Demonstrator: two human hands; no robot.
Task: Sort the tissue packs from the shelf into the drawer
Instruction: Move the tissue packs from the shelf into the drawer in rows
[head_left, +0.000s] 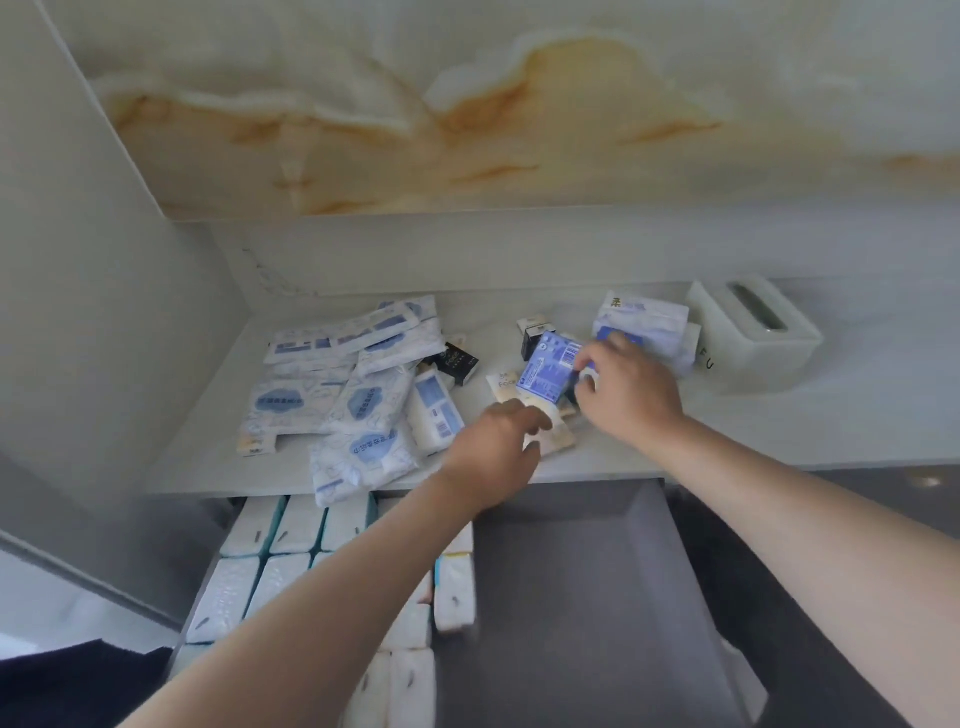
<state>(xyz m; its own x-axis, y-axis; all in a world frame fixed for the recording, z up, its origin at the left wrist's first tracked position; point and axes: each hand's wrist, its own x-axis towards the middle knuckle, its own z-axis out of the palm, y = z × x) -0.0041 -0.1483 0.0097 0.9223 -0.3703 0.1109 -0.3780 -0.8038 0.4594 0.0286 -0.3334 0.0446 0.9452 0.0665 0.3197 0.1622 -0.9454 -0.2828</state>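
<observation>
Head view, right hand (629, 391) pinching blue pack (546, 372), left hand (493, 447) gripping cream pack (557, 440) near shelf (727, 436) edge, drawer (571, 597) open beneath.

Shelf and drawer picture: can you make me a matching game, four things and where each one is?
1 blue pack
2 white tissue box
3 black pack
4 rows of white packs

A in the drawer
B far right on the shelf
C in the right hand
D beside the left pile of packs

Pairs: 1-C, 2-B, 3-D, 4-A
</observation>
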